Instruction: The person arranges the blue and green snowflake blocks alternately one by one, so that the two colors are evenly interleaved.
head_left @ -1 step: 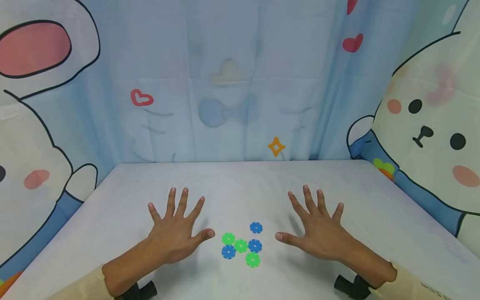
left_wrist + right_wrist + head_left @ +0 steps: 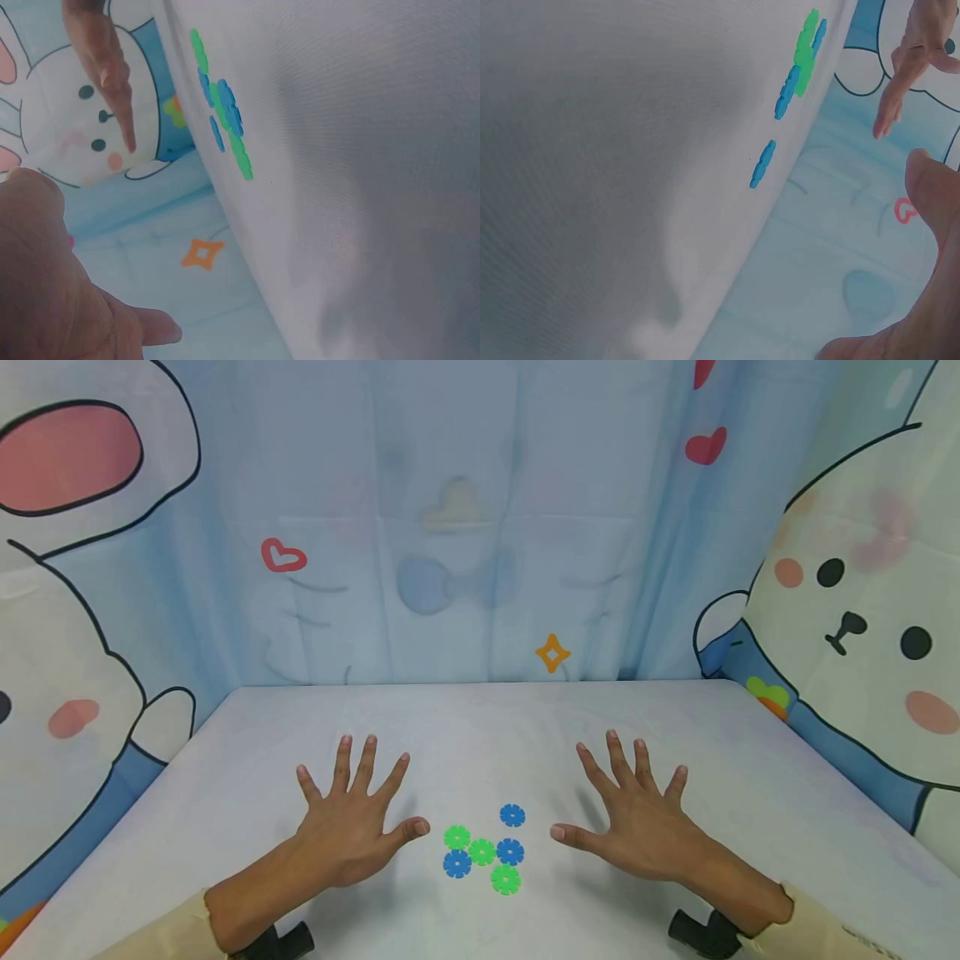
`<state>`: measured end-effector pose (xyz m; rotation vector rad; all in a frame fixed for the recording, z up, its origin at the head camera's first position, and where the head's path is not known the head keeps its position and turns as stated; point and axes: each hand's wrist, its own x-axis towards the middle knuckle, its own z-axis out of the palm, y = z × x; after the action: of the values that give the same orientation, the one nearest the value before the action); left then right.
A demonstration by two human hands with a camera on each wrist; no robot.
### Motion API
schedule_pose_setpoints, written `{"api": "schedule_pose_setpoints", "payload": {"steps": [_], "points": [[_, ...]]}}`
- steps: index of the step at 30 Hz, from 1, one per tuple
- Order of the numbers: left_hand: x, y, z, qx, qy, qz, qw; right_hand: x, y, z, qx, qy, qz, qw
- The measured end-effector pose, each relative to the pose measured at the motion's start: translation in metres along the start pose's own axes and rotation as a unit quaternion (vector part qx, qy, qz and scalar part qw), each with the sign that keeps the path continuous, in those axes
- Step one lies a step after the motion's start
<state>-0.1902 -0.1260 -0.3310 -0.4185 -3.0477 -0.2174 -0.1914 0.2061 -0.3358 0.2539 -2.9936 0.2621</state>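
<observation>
Three green and three blue notched plastic discs lie in a small cluster on the white table, between the two hands. A green disc [image 2: 457, 837] sits at the upper left, with a blue disc [image 2: 457, 863] just below it. Another green disc [image 2: 482, 852] is in the middle, and a third green disc [image 2: 506, 880] is lowest. One blue disc [image 2: 511, 852] is on the right; the other blue disc [image 2: 512, 815] lies a little apart above it. My left hand [image 2: 351, 831], fingers spread, hovers left of the discs. Palm down and spread too, my right hand [image 2: 641, 827] hovers to their right. Both hold nothing.
The white cloth-covered table [image 2: 480, 727] ends at a blue curtain [image 2: 337, 468] printed with cartoon animals, hearts and a star. Dark wrist-camera mounts show under both wrists, beside pale sleeves [image 2: 168, 931]. Shadows of the hands fall on the cloth.
</observation>
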Motion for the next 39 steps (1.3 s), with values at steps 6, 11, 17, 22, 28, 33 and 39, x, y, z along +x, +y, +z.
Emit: {"api": "schedule_pose_setpoints", "payload": {"steps": [6, 11, 17, 22, 28, 33, 39], "points": [[-0.001, 0.001, 0.002, 0.002, 0.002, 0.004, 1.0, -0.001, 0.001, 0.0, -0.001, -0.003, -0.001, 1.0], [0.001, 0.002, 0.0, 0.005, 0.009, 0.016, 0.9998, -0.001, 0.001, -0.002, -0.004, -0.009, -0.017, 0.9998], [0.004, 0.005, -0.002, -0.014, 0.013, 0.045, 0.9988, 0.001, -0.003, -0.011, 0.034, -0.051, -0.042, 0.9972], [0.009, 0.009, -0.003, -0.04, 0.025, 0.066, 0.9967, 0.005, -0.011, -0.015, 0.083, -0.068, -0.049, 0.993], [0.016, 0.016, -0.001, -0.087, 0.055, 0.103, 0.9893, 0.016, -0.021, -0.012, 0.115, -0.077, -0.099, 0.9855], [0.025, 0.018, 0.003, -0.162, 0.03, 0.121, 0.9789, 0.029, -0.03, -0.005, 0.134, -0.105, -0.116, 0.9785], [0.039, 0.018, 0.006, -0.272, -0.053, 0.125, 0.9528, 0.042, -0.037, 0.002, 0.151, -0.115, -0.127, 0.9737]]}}
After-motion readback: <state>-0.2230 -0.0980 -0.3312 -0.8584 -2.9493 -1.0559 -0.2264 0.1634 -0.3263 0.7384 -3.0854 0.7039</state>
